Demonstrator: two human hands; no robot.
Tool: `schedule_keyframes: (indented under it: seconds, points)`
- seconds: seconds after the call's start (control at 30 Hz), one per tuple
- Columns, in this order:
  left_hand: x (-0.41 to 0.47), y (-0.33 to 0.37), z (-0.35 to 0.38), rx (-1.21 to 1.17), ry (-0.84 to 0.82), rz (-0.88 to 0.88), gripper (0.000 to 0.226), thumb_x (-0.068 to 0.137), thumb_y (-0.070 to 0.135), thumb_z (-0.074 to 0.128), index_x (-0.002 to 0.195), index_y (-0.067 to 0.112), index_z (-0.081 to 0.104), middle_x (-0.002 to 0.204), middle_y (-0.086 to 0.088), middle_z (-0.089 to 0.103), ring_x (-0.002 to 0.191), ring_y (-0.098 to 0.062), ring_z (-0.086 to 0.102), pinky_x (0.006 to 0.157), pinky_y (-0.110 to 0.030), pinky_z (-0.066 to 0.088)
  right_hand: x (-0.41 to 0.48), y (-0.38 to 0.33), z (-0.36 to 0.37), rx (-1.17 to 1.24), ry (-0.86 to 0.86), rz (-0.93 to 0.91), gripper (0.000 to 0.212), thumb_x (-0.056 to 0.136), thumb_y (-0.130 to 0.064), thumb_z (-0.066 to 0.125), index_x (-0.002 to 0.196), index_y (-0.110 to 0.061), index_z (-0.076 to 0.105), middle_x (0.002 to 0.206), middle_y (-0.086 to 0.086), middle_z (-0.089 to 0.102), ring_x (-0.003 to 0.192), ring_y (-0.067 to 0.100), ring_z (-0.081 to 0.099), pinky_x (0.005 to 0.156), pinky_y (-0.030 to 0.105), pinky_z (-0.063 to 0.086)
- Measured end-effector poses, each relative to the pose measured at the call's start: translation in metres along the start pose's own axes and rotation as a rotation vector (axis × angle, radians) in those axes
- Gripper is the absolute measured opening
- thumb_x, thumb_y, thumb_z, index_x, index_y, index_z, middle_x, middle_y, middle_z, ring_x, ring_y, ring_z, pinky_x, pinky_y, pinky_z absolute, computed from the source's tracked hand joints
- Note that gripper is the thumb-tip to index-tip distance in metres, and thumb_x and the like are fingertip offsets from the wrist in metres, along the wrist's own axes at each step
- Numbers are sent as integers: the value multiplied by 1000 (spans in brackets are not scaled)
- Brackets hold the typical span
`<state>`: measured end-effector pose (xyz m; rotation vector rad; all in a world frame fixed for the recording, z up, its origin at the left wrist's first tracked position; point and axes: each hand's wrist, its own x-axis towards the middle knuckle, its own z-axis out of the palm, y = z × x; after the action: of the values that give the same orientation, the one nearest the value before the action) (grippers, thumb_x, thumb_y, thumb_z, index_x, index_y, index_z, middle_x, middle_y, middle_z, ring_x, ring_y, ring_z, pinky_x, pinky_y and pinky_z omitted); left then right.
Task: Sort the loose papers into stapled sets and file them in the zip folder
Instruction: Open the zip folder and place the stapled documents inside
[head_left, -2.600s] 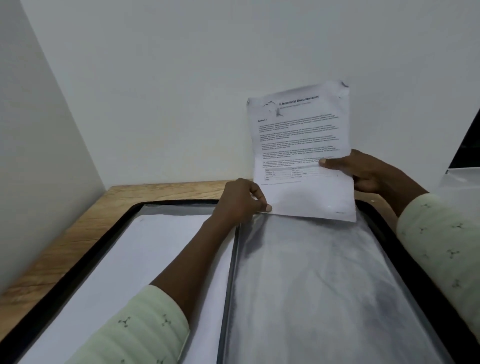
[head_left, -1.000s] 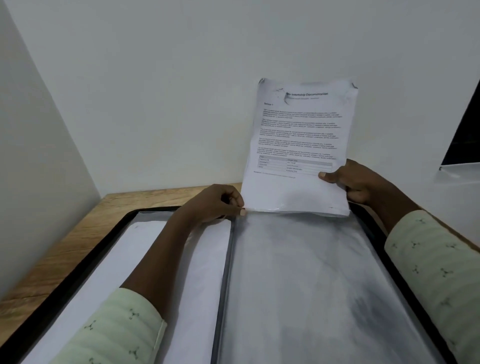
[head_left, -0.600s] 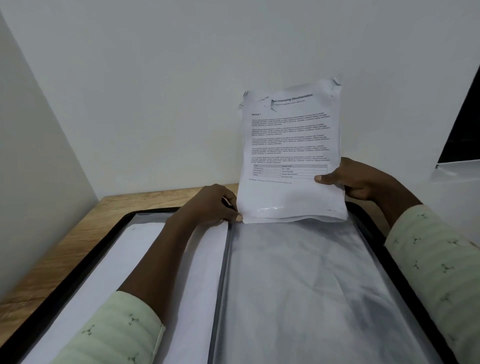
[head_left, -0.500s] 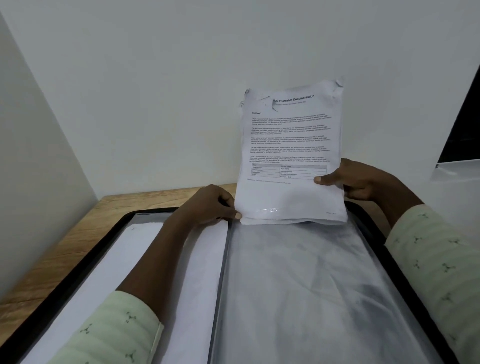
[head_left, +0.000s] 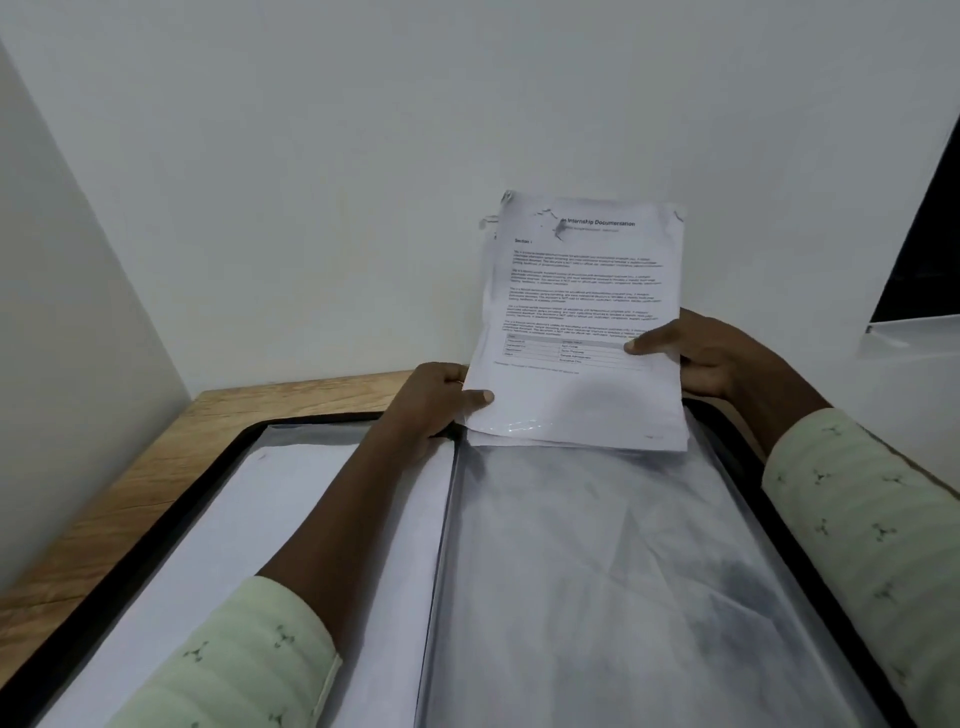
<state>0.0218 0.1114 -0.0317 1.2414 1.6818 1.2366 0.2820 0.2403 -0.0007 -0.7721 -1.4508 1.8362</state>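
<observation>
Closest to my camera, the left sleeve (head_left: 223, 660), pale green with a small printed motif, crosses the lower left of the view. The right sleeve (head_left: 872, 519) comes in from the right edge. Under both forearms the zip folder (head_left: 130, 551) lies open and flat, its black rim framing two halves. On the left half I see a plain white sheet (head_left: 234, 545), partly covered by the left forearm. The right half is a clear pocket (head_left: 597, 597), wrinkled and greyish.

Further out, at the far end of the centre spine, the left hand (head_left: 436, 400) pinches the lower left corner of the paper set (head_left: 582, 312). Its thumb lies across the front page and its fingers curl behind. The right hand (head_left: 701, 358) grips the set's right edge the same way, thumb pressed on the front beside a small printed table, fingers tucked behind.

The set stands nearly upright, several sheets thick, with its bottom edge at the far mouth of the clear pocket. A glint of plastic runs across the lowest strip of the front page, so that strip looks just inside the pocket; how deep it sits I cannot tell. The heading reads "Internship Documentation", and both top corners are crumpled.

Beyond the folder a strip of wooden table (head_left: 104, 499) shows along the left and far sides, meeting the white wall (head_left: 363, 156). At the far right edge a dark panel (head_left: 930, 249) cuts into view.
</observation>
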Motion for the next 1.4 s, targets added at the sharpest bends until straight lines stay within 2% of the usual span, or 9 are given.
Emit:
schedule_keyframes:
  seconds: [0.2,0.43,0.57,0.7,0.87,0.97,1.1,1.23,1.4]
  points:
    - [0,3,6,70,-48,-37,25,92,14,68,113,4,59,97,-15,67,69,-21,59,48,-19,43,2,4,5,52,110,-85,36,94,6,54,123,-13,61,126,9,67,103,24,69,84,43,56]
    - [9,-2,7,18,30,-27,16,91,9,69,105,1,71,96,-15,72,73,-22,64,51,-22,47,7,1,4,-46,144,-193,52,89,15,53,136,-8,54,134,13,61,122,31,59,106,49,44]
    - [5,-3,12,34,56,40,26,88,3,71,113,5,67,102,-14,72,81,-28,68,58,-29,55,-2,4,0,100,73,0,34,94,-3,57,126,-14,61,113,5,73,99,23,72,81,40,60]
    - [4,4,6,133,-19,24,18,101,21,56,95,5,62,82,-12,59,65,-20,54,52,-21,44,9,5,3,-49,225,-230,53,86,15,55,137,-1,49,116,0,67,80,-1,71,82,22,57]
    - [1,0,-1,230,15,8,20,97,12,60,81,1,67,60,-4,58,50,-12,50,51,-21,39,5,-2,8,-11,216,-249,56,81,12,63,134,-1,52,107,-1,74,96,15,72,75,26,59]
    - [0,1,8,182,-8,35,18,98,3,50,85,6,62,70,-6,59,58,-15,50,49,-20,37,-8,-2,9,195,133,-78,23,96,-11,58,117,-10,66,111,8,74,102,26,71,76,40,61]
    - [-3,6,8,-68,-78,18,30,95,-10,47,119,3,60,100,-12,70,76,-20,67,54,-22,53,-7,4,8,167,200,13,37,97,-22,59,131,-8,59,126,7,67,98,25,71,76,40,61]
    - [-5,14,-2,-141,-96,90,43,85,-11,54,123,8,60,100,-11,71,74,-27,63,56,-28,47,-5,-10,25,17,350,-374,100,52,-50,91,134,-6,55,118,-3,65,97,10,69,87,27,55]
    - [-19,68,-21,-177,30,325,29,89,33,70,111,15,71,108,-5,75,94,-17,70,82,-35,53,-18,-52,49,74,272,-722,37,91,-6,66,127,-6,58,126,13,65,118,27,63,103,49,48]
